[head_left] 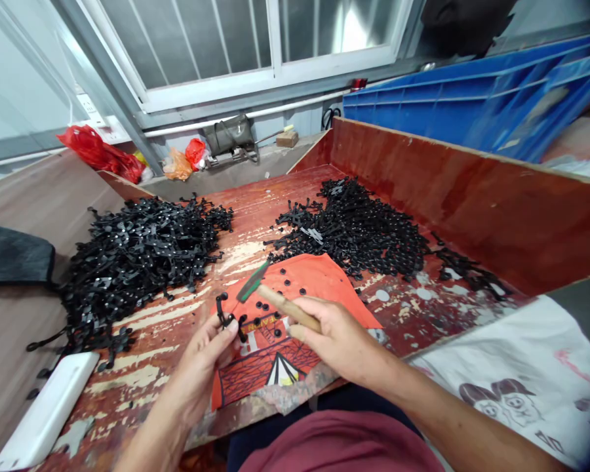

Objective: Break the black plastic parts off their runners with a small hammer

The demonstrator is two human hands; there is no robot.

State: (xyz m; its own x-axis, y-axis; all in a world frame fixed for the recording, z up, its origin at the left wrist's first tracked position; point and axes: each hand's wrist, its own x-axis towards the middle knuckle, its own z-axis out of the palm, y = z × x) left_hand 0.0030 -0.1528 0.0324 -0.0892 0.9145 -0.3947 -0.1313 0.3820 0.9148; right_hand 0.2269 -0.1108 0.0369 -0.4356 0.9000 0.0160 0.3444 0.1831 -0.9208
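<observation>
My left hand [207,351] pinches a black moulded part [225,318] with rounded ends between thumb and fingers. Wrapped round the wooden handle of a small hammer [290,308] is my right hand [332,334]. The hammer's narrow green head [253,280] points up and left, just above and to the right of the black part. Both hands are over an orange-red printed cloth [319,275], on which several small black round pieces [302,291] lie scattered.
Heaps of similar black parts lie to the left [147,255] and right [368,229] on the worn red table [255,187]. A white oblong device [46,410] sits at front left. Wooden side boards [452,190] border the table. A blue crate [437,111] stands beyond the right board.
</observation>
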